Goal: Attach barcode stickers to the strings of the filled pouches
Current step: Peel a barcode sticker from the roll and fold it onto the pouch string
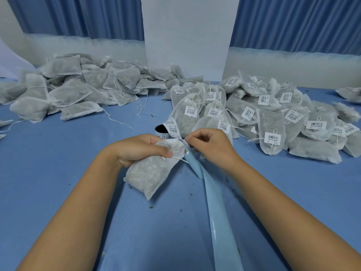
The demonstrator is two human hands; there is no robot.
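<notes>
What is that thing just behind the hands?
A roll of barcode stickers stands on the blue table, its dark core showing. The left hand and the pouch it holds cover its lower part.

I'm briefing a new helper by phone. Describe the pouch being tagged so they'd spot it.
On the blue table, look between the untagged heap at left and the tagged heap at right. There the left hand grips one pouch by its neck; it alone lies apart from both heaps.
</notes>
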